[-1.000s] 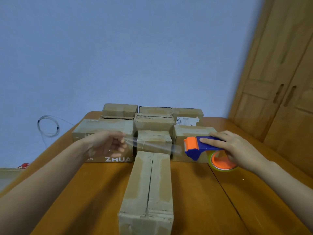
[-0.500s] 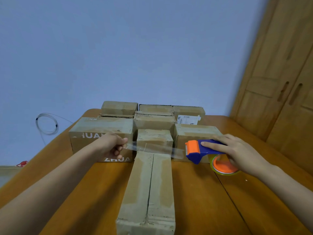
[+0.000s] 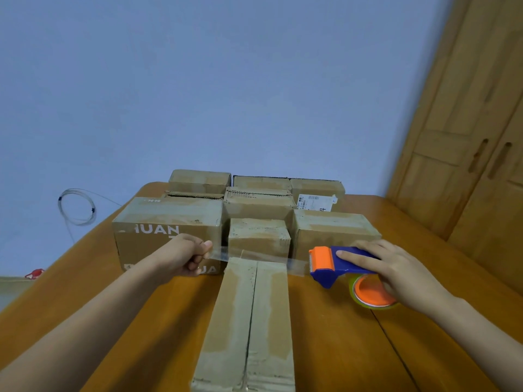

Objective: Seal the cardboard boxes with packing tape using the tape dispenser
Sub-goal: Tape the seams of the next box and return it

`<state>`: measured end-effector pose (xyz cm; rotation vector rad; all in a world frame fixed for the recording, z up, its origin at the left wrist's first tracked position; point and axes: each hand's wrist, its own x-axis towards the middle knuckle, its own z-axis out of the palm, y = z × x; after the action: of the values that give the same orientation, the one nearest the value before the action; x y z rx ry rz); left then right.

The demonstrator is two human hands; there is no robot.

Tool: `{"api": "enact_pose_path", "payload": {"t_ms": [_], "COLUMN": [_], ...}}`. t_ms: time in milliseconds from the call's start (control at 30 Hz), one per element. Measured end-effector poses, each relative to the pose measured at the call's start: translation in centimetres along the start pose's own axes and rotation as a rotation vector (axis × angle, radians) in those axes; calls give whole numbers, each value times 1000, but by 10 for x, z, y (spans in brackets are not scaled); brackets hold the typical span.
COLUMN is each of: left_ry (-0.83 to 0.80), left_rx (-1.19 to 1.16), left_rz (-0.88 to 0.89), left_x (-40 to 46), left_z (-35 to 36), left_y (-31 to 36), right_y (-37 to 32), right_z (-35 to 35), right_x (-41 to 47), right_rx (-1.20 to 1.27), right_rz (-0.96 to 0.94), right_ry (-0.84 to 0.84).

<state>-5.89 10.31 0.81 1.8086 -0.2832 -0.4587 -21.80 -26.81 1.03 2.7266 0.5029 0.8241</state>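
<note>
clear tape (image 3: 254, 257) is pulled out in a strip across the far end of the long cardboard box (image 3: 249, 315) that sits lengthwise in front on the wooden desk (image 3: 353, 349). only the one head view here, so that's all i'm going on.

left hand (image 3: 184, 257) has its fingers curled, pinching the free end of the strip just past the box's left edge. right hand (image 3: 396, 274) is wrapped over the blue and orange tape dispenser (image 3: 336, 264), fingers lying along the top of the handle, roll hanging below, off to the right of the box. the strip looks like it's hovering just above the box top, can't tell if it's touching yet.

thing is, the open seam runs the long way down the box and the strip is crossing it. so if this is meant as an end strap, fine, but i'd keep it taut, lower both hands evenly, press the left end down the side first, then drag the dispenser down the right side and tear against the teeth. slack means wrinkles.

more boxes (image 3: 259, 205) are stacked behind, some apparently already taped.
</note>
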Motion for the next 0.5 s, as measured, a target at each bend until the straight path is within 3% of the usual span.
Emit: {"api": "enact_pose_path", "payload": {"t_ms": [267, 500], "left_ry": [-40, 180], "left_rx": [-232, -68], "left_rz": [-93, 154], "left_x": [5, -1], "left_z": [23, 62], "left_y": [-44, -58], "right_y": [-30, -49], "right_z": [37, 53], "right_x": [-20, -13], "right_rx": [104, 142], "right_rz": [107, 134], "right_ry": [-36, -66]}}
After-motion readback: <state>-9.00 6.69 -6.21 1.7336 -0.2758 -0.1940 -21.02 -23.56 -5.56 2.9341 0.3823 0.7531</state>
